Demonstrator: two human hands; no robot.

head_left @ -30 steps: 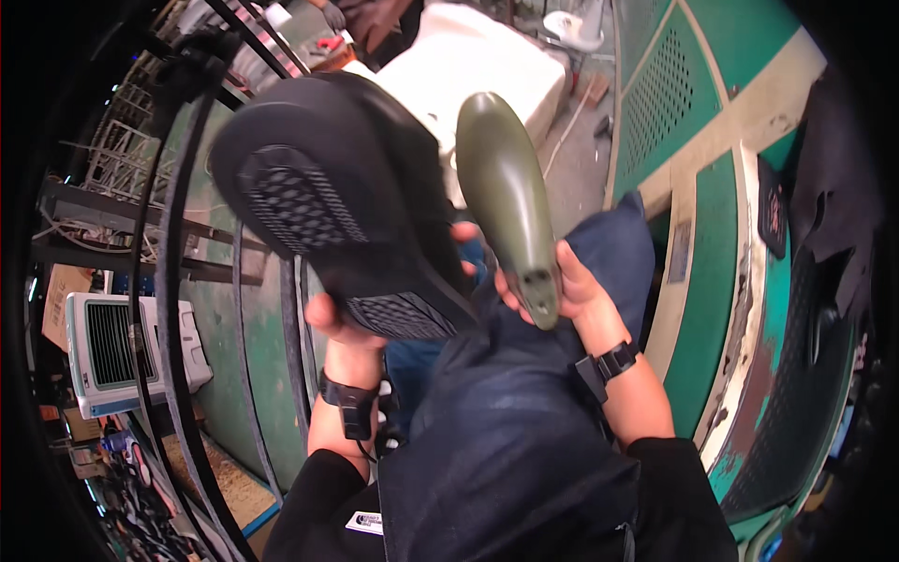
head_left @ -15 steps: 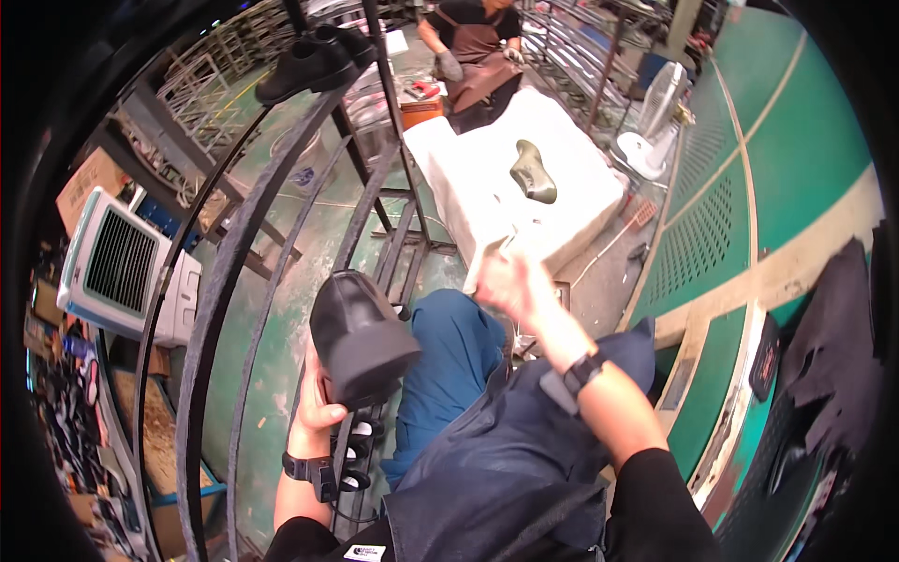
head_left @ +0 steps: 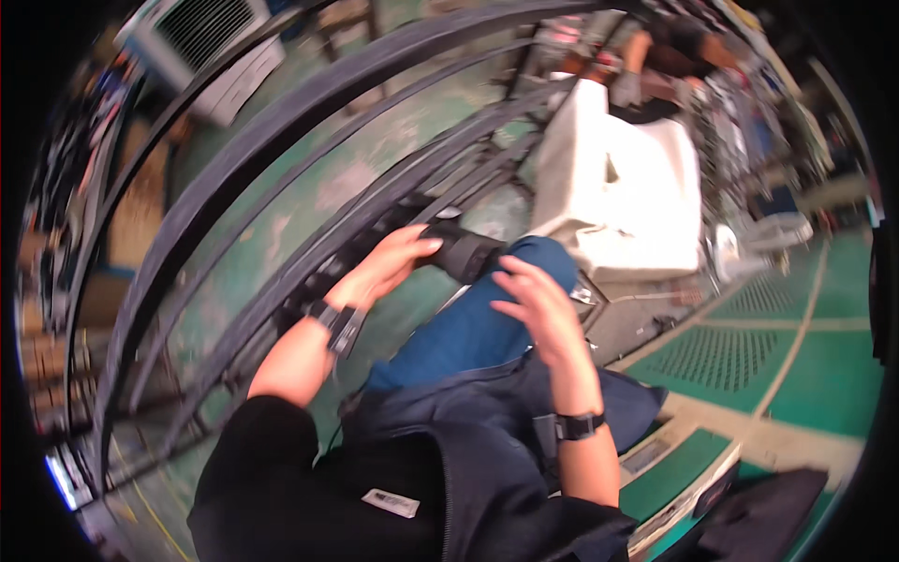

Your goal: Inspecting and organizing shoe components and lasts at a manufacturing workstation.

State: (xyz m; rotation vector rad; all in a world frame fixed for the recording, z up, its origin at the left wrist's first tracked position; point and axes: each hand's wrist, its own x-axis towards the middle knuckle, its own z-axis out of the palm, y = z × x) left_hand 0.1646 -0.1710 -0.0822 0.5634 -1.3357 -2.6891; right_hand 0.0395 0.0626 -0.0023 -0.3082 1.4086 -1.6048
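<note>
My left hand (head_left: 398,258) grips a black shoe (head_left: 459,251) above the floor, beside the dark metal rack. The shoe lies on its side, its thick end pointing right toward my knee in blue trousers (head_left: 459,323). Just right of that end is my right hand (head_left: 538,300), fingers spread and holding nothing. Whether a fingertip touches the shoe, I cannot tell. Motion blurs the picture, so the shoe's details are smeared.
Curved dark rack bars (head_left: 253,126) run along my left, with blurred dark shapes low between them. A white-covered table (head_left: 646,225) stands ahead, a person (head_left: 670,56) behind it. Also around are a white fan (head_left: 777,229), an air cooler (head_left: 211,42) and green panels (head_left: 716,356).
The view has swung left. The shoe has gone from upright to lying sideways in my left hand. My right hand has drawn back from the white table to the shoe and its fingers have spread.
</note>
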